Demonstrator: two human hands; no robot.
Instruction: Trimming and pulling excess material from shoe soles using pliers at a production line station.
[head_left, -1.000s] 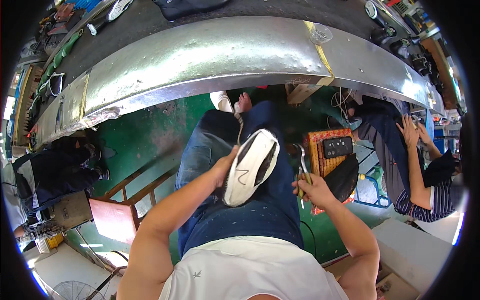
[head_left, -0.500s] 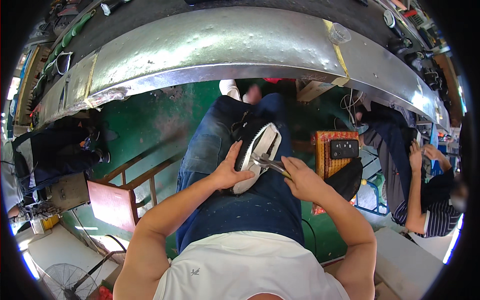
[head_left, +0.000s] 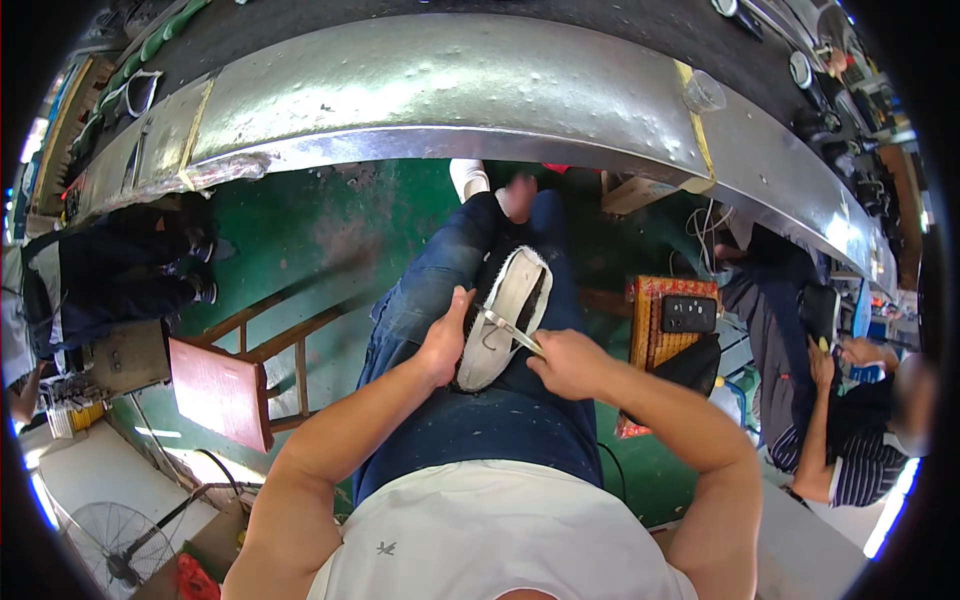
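Sole-up on the lap [head_left: 520,428], the shoe [head_left: 487,352] looks light, stiff-soled and softer-edged, best held by its sides; the left hand [head_left: 447,340] presses its left side, finger curl hidden, while the right hand's [head_left: 570,362] fingers wrap closed around pliers [head_left: 513,330].

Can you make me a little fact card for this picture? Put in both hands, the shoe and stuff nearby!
Left hand: against the shoe's left side
Right hand: gripping metal pliers
Shoe: black and off-white, bottom up, over blue jeans
Left: wooden stool
Right: black phone on woven surface
Ahead: metal-edged bench
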